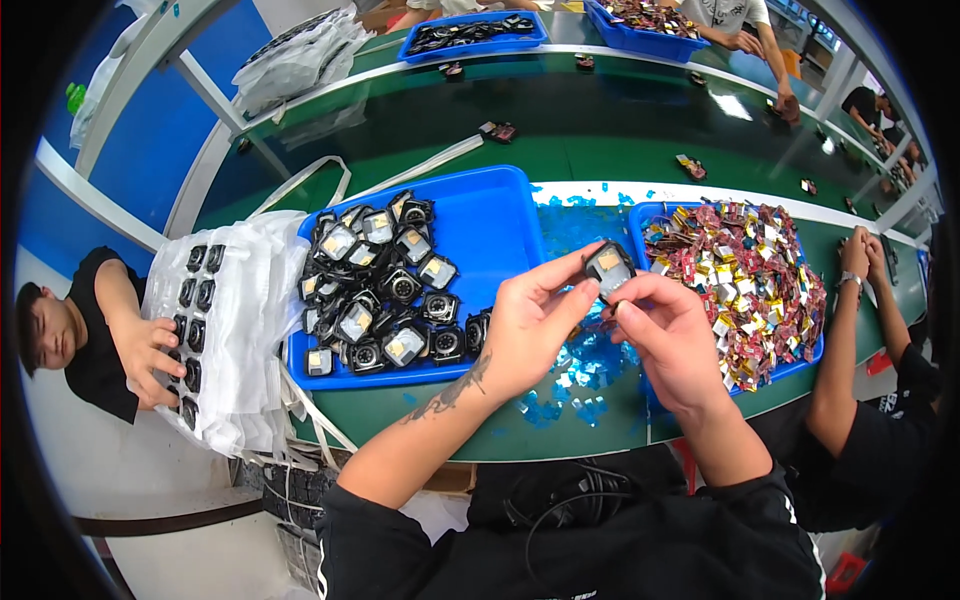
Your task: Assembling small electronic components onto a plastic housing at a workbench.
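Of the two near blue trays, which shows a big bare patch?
The left tray: dark casings leave its far right corner bare; the right tray is heaped with small parts.

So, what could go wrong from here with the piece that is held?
The left hand pinches the watch case by the fingers only, so it might slip. Loose blue film bits lie beneath and could cling to it. The heaped parts beside the right hand might spill if bumped.

Across the green belt [610, 125], a blue tray [478, 48] sits near stacked white packaging [300, 65].
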The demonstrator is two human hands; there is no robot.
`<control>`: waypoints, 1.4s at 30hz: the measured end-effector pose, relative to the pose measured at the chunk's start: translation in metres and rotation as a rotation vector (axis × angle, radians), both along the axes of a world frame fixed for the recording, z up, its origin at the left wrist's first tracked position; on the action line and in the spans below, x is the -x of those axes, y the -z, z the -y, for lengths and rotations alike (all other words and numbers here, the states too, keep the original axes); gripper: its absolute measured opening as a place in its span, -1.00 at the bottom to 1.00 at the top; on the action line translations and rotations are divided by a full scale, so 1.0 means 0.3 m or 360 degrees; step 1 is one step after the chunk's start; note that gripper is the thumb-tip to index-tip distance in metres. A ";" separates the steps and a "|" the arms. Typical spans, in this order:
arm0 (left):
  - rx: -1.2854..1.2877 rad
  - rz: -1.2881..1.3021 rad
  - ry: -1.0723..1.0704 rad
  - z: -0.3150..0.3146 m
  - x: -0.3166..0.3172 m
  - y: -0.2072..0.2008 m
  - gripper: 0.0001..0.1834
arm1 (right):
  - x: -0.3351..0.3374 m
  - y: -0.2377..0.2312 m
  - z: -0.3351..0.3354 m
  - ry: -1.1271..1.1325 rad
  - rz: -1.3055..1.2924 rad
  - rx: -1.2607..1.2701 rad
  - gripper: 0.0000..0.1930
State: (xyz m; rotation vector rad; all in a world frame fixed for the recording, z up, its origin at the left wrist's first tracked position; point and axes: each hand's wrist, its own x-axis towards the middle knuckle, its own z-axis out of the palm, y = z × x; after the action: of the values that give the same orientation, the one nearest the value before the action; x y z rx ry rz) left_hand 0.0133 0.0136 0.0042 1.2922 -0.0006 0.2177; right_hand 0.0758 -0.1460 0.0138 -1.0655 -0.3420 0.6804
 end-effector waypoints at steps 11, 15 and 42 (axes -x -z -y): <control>0.0163 0.0078 -0.0006 0.026 0.004 0.020 -0.59 | -0.035 -0.083 0.018 0.0409 0.1626 0.0651 -0.82; 0.0148 0.0044 0.0030 0.022 0.003 0.020 -0.59 | -0.014 -0.075 -0.008 0.0592 0.1550 0.0764 -0.83; -0.0129 0.0076 0.0015 0.047 0.026 0.021 -0.63 | -0.031 -0.063 0.005 0.0700 0.1816 0.0736 -0.71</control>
State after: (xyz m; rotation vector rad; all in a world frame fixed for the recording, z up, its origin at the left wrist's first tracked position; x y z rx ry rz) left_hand 0.0055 -0.0005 -0.0022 1.3672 -0.0567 0.2424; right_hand 0.0852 -0.1475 0.0328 -1.8462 -0.9122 -0.3376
